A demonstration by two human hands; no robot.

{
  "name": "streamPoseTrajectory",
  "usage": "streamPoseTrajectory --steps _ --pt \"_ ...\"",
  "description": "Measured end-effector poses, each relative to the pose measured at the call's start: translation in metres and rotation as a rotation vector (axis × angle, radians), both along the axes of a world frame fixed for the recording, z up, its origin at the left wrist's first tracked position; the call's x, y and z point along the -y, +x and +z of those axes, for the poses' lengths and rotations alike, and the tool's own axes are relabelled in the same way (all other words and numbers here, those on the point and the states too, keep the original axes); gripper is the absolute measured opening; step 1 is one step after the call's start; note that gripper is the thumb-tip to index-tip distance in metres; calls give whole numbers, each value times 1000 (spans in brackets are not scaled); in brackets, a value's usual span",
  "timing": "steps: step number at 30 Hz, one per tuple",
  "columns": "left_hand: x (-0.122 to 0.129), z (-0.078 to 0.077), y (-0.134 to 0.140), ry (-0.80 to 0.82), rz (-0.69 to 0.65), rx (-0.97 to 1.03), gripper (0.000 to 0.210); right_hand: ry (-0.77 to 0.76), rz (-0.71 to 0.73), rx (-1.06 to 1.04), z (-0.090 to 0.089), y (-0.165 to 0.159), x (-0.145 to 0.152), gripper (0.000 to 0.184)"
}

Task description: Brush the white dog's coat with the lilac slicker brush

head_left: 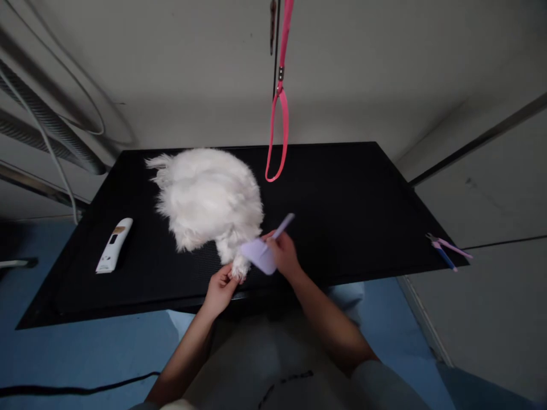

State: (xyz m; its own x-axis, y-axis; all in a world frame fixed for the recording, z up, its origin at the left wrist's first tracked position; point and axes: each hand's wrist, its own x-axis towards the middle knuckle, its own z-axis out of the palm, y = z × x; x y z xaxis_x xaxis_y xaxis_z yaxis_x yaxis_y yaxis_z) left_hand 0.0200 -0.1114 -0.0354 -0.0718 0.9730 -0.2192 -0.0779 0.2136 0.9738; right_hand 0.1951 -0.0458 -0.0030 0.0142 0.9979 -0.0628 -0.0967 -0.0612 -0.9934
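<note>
A white fluffy dog (209,193) is on the black grooming table (333,205), one front leg stretched toward me. My left hand (220,289) pinches the paw (241,270) at the end of that leg, near the table's front edge. In my right hand (282,254) is a lilac slicker brush (260,256), a little blurred, its handle pointing up and to the right. The brush head lies right beside the dog's leg; whether its pins touch the fur cannot be made out. The dog's face is not distinguishable.
White clippers (114,246) lie at the table's left. Nail clippers (448,250) with pink and blue handles rest by the right edge. A pink loop leash (278,136) hangs over the back. Grey hoses (55,128) run at far left.
</note>
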Motion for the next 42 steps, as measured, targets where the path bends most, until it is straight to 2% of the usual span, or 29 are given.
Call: streamPoseTrajectory --steps 1,2,3,5,6,7,9,10,11,13,14,15,17,18,19,21,22,25,26,29,30,33,35,38,40,42 --pt "1 -2 1 6 9 -9 31 29 -111 -2 -1 0 0 17" --pt "2 -5 1 14 19 -27 31 57 -135 -6 -1 0 0 17" --pt "2 -7 2 22 20 -55 30 72 -68 -12 -2 0 0 17" --pt "4 -12 2 35 25 -125 25 43 177 -10 -2 0 1 15" --pt "4 -14 3 42 31 -149 24 19 229 2 -1 -1 1 14" --pt "4 -16 3 50 36 -159 24 9 193 20 -1 -1 1 13" --pt "4 -20 4 62 30 -145 30 38 -37 48 0 0 -2 13" --pt "4 -21 4 64 34 -138 30 58 -91 51 0 0 -3 13" --pt "4 -22 4 58 22 -140 27 70 -54 48 0 -1 -4 14" --pt "4 -25 4 36 16 -172 17 50 155 46 -1 -2 -7 14" --pt "4 -26 4 30 26 -183 17 27 213 56 -2 -3 -8 14" --pt "4 -27 4 32 33 -185 20 14 195 75 -2 -3 -10 15" --pt "4 -27 5 48 36 -168 35 35 6 115 -2 -3 -14 15" --pt "3 -26 6 54 37 -157 40 59 -48 122 -1 -2 -16 15" --pt "3 -25 7 51 31 -152 40 78 -28 120 0 -1 -17 15" --pt "1 -21 11 28 33 -137 35 75 110 101 0 1 -19 16" --pt "0 -19 13 14 39 -115 34 50 132 96 0 2 -19 16" --pt "-7 -13 18 -22 41 -11 36 12 -42 88 -3 4 -20 16" --pt "-11 -11 19 -42 35 14 35 19 -40 80 -4 5 -20 16" --pt "-21 -8 19 -130 60 13 31 11 100 54 -9 9 -24 18" --pt "-23 -7 18 -163 75 6 31 -3 59 49 -11 12 -26 18" --pt "-12 -7 12 -206 92 2 39 -20 -238 28 -15 27 -34 20" --pt "4 -8 7 -174 71 -31 44 -44 -259 9 -19 35 -38 22" --pt "23 -6 -1 -124 38 -179 43 -96 -162 -6 -28 37 -37 22" --pt "25 3 -4 -41 74 -301 38 -107 -132 -13 -34 29 -36 22" --pt "19 20 -7 83 90 -411 33 -102 -132 -36 -37 20 -37 23"
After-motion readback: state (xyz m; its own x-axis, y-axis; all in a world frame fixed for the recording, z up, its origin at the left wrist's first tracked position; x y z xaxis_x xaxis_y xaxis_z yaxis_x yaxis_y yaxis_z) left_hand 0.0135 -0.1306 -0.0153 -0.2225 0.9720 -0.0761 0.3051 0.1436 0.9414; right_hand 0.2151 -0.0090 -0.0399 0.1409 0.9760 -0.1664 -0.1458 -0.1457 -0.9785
